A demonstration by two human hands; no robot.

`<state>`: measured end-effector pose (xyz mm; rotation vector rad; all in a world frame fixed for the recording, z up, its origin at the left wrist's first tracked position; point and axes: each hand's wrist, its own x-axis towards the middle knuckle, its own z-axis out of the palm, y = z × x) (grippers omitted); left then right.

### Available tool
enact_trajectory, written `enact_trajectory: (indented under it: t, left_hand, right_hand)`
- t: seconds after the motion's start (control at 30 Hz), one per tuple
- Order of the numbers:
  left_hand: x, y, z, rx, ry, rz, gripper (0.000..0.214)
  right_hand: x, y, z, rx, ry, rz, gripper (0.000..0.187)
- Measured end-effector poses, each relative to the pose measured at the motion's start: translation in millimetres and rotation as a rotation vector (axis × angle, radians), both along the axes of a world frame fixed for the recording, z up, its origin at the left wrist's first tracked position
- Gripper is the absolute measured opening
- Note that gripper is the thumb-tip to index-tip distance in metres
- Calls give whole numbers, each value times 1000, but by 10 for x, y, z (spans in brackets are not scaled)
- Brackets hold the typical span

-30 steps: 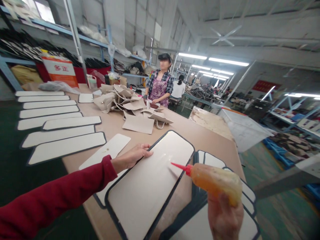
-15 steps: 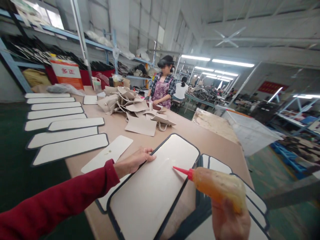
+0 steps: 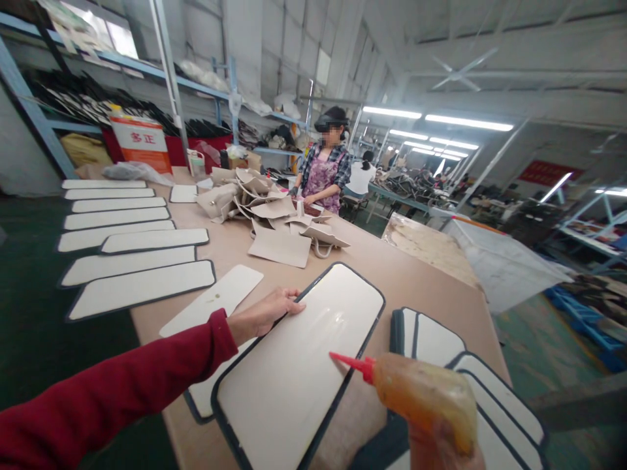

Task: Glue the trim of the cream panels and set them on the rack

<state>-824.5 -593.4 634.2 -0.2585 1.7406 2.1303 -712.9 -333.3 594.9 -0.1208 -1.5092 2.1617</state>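
My left hand (image 3: 274, 311) grips the far left edge of a white panel with a dark border (image 3: 294, 372), thumb on top. The panel is tilted above the table, its near end cut off by the frame. In my right hand (image 3: 441, 447) is a glue bottle (image 3: 424, 395) of amber liquid, lying nearly sideways. Its red nozzle points left at the middle of the panel; I cannot tell whether the tip touches. Wet shiny streaks show on the panel above the tip. Beneath my left forearm lies a plain white panel (image 3: 230, 287) with a small stain.
Bordered panels (image 3: 142, 287) lie in a row along the table's left edge. More are stacked (image 3: 435, 336) at the right. A heap of beige pieces (image 3: 267, 209) covers the table's far part. Beyond it a co-worker (image 3: 326, 170) stands. A white bin (image 3: 494, 254) is at the right.
The glue bottle's nozzle has moved down and slightly left along the panel. More shiny streaks now show. My left hand keeps its hold. The whole view has shifted slightly.
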Motion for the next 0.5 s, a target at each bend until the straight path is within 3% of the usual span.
enact_trajectory:
  t: [0.13,0.33,0.5]
  left_hand:
    - [-24,39,-49,-47,-15,33,23]
    - [53,147,-19,-116,-20,36,21]
    - [0,152,-128,-92,-35,44,24]
  right_hand:
    - [142,-97,-172,-41,-73,138,55]
    - [-239,-115,137,-99,54,-142,51]
    - [-250,-113,2,-59,-47,-1,55]
